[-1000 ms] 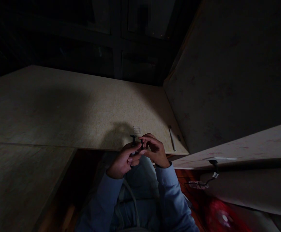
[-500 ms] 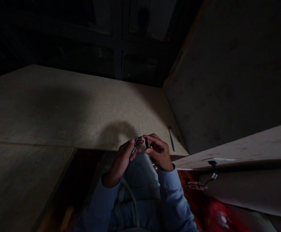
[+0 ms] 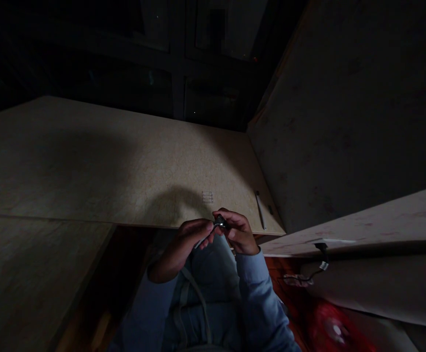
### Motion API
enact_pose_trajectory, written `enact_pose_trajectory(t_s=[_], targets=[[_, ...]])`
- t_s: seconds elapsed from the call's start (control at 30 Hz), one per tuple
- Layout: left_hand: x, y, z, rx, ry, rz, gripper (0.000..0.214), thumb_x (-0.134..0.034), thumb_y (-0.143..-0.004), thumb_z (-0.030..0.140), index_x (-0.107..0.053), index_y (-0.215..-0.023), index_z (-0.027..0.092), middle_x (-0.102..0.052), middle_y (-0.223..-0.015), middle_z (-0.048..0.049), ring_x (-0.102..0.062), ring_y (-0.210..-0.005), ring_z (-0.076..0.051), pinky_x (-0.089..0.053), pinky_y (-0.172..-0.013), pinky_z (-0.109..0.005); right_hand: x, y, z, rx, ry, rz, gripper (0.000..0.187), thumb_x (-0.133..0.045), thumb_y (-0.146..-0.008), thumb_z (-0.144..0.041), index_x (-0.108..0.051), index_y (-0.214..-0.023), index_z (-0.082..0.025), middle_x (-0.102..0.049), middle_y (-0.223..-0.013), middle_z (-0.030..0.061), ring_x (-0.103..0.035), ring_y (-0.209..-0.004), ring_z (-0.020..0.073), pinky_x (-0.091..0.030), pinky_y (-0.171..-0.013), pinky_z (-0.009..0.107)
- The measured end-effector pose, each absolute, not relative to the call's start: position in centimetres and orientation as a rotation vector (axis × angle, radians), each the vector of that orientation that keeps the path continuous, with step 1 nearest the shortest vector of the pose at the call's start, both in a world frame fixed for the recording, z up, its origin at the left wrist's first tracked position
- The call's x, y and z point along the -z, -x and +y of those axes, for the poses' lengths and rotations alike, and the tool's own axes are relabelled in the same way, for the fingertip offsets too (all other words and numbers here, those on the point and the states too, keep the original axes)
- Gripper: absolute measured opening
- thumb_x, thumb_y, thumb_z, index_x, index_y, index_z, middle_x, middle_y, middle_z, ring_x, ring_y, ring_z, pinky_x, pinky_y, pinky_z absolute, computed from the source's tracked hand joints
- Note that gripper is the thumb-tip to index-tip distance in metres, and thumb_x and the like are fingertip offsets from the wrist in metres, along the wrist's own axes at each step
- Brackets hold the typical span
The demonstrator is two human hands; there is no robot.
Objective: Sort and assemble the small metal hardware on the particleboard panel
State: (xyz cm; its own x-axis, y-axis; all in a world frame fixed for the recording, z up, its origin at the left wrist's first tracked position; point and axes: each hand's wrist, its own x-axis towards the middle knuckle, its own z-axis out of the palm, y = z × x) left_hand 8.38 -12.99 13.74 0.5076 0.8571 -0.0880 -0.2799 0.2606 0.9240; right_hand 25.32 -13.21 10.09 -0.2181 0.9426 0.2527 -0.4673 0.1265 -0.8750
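My left hand (image 3: pixel 194 232) is closed around a slim, light-edged handle-like thing (image 3: pixel 199 242) that slants up to the right. At its upper end is a dark, shiny head (image 3: pixel 220 222), and its exact kind is too dim to make out. My right hand (image 3: pixel 240 231) is closed at that head, fingertips pinching a small black piece whose outline merges with it. Both hands are together over my lap, just at the ledge's front edge. Beyond them lie several small clear, rod-like pieces (image 3: pixel 207 196) in a neat stack on the ledge.
The pale ledge (image 3: pixel 154 161) runs left below a dark window (image 3: pixel 213 93). A thin pen-like stick (image 3: pixel 260 210) and a small dark piece (image 3: pixel 270 209) lie by the right wall (image 3: pixel 345 146). Lower right are a plugged cord (image 3: pixel 322 249) and a red bag (image 3: pixel 333 327).
My right hand has moved left and slightly down, bringing the black piece from a small gap against the head of the slim thing in my left hand.
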Motion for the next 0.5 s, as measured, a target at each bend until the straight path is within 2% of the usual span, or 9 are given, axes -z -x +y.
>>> enact_pose_trajectory(t_s=[0.13, 0.3, 0.5], targets=[[-13.60, -8.21, -12.90, -0.838, -1.051, 0.675, 0.040, -0.064, -0.081, 0.047, -0.061, -0.060, 0.013, -0.050, -0.058, -0.0030, -0.044, -0.056, -0.011, -0.032, -0.055, -0.026, -9.88, -25.28, -13.12, -1.470, 0.550, -1.133, 0.050, -0.081, -0.068, -0.043, -0.073, -0.112, -0.021, -0.063, -0.084, 0.0055, -0.056, -0.066, 0.0138, -0.045, -0.058, 0.026], [-13.22, -7.97, -12.74, -0.818, -1.035, 0.699, 0.041, -0.066, -0.080, 0.050, -0.064, -0.064, 0.013, -0.049, -0.056, -0.0024, -0.041, -0.053, -0.011, -0.028, -0.052, -0.025, -9.79, -25.46, -13.09, -1.408, 0.663, -1.155, 0.056, -0.080, -0.063, -0.052, -0.074, -0.108, -0.019, -0.061, -0.075, 0.0037, -0.050, -0.059, 0.0119, -0.041, -0.056, 0.026], [-13.10, -7.81, -12.83, -0.850, -1.165, 0.714, 0.046, -0.065, -0.080, 0.057, -0.061, -0.062, 0.014, -0.050, -0.059, -0.0031, -0.042, -0.057, -0.012, -0.031, -0.056, -0.025, -9.97, -25.61, -13.26, -1.427, 0.670, -1.122, 0.056, -0.083, -0.060, -0.049, -0.074, -0.106, -0.019, -0.063, -0.079, 0.0047, -0.051, -0.060, 0.0123, -0.040, -0.055, 0.025]])
